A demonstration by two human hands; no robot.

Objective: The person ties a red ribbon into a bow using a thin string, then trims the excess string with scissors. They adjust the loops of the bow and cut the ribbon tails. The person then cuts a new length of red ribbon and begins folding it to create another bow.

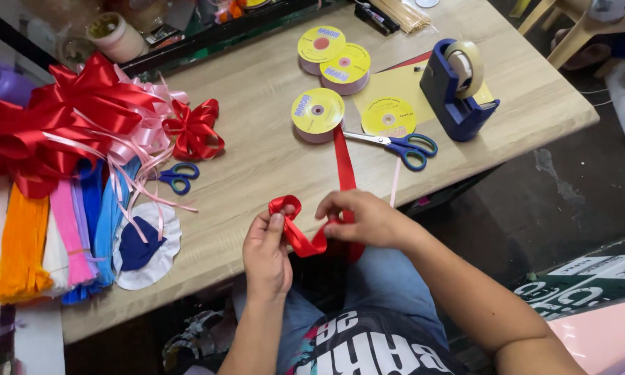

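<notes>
Both hands (pixel 312 232) loop red ribbon (pixel 344 167) running away toward spool (pixel 317 113).

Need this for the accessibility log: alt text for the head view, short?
Seen from above, a person's left hand and right hand fold a red ribbon into loops at the edge of a wooden table. The ribbon runs up to a yellow spool beside blue-handled scissors and a blue tape dispenser; finished red and pink bows lie at left.
</notes>
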